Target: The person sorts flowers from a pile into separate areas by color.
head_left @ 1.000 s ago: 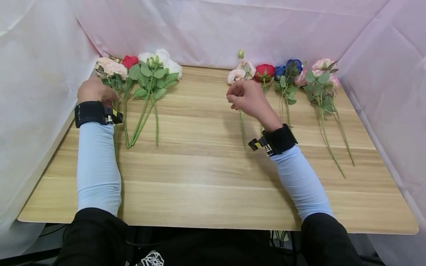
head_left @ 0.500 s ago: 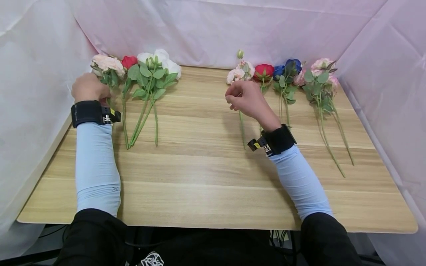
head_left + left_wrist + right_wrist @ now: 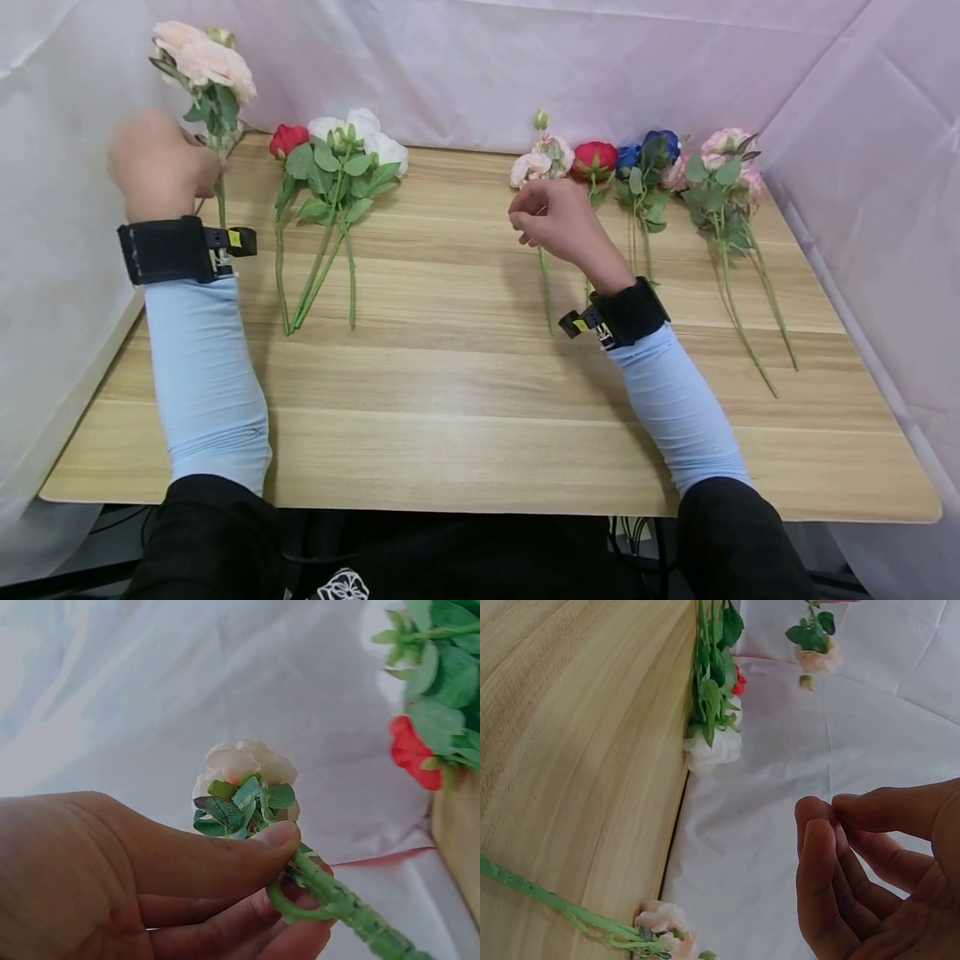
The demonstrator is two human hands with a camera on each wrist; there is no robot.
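My left hand (image 3: 161, 167) holds a pale pink artificial flower (image 3: 206, 67) upright above the table's back left corner. In the left wrist view, thumb and fingers pinch its thick green stem (image 3: 345, 907) just below the leaves. Ruffled petals (image 3: 247, 765) face away from that camera. My right hand (image 3: 562, 221) hovers over the right half of the table with nothing in it, fingers loosely bent. In the right wrist view its thumb lies against the index fingertip (image 3: 810, 806). Behind and beneath it lies a light pink flower (image 3: 532, 167) with a bud.
On the left of the wooden table (image 3: 420, 400) lie a red rose (image 3: 287, 140) and white roses (image 3: 367, 133). Another red rose (image 3: 595, 158), blue roses (image 3: 660, 150) and pink flowers (image 3: 723, 150) lie on the right. White cloth (image 3: 480, 67) encloses the back and sides.
My left hand has lifted the pale pink flower off the table, moving up and leftward with it. My right hand has stayed where it was.
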